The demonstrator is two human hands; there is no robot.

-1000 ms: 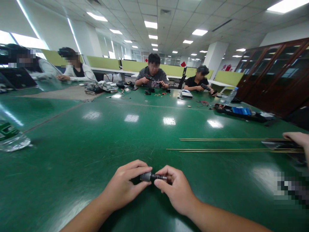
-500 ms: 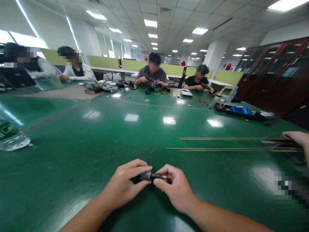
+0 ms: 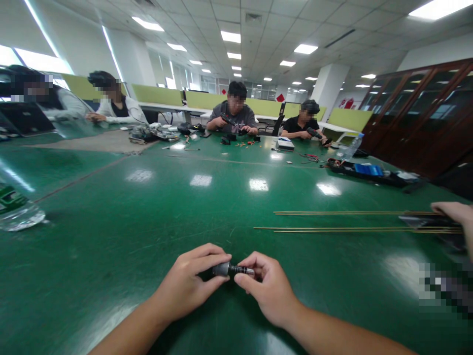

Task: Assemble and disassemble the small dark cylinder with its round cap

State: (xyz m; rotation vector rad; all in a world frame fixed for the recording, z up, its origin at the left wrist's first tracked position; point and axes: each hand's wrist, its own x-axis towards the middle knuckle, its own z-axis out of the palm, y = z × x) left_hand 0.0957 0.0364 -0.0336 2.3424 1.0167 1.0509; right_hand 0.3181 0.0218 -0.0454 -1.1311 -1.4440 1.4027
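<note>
Almost nothing has been moved since the earlier frame: at six o'clock, the shafted part [image 3: 221,268] is gripped by the left hand [image 3: 195,271] and right hand [image 3: 271,287], its axis best kept straight.

Dark cylindrical part [image 3: 221,269] in left grip [image 3: 192,276]

Glare on tabletop [image 3: 166,212], edges seemingly soft

Open tabletop [image 3: 166,207] beyond the hands [image 3: 192,278], thin rods [image 3: 332,230] at right, bottle [image 3: 18,209] far left
</note>
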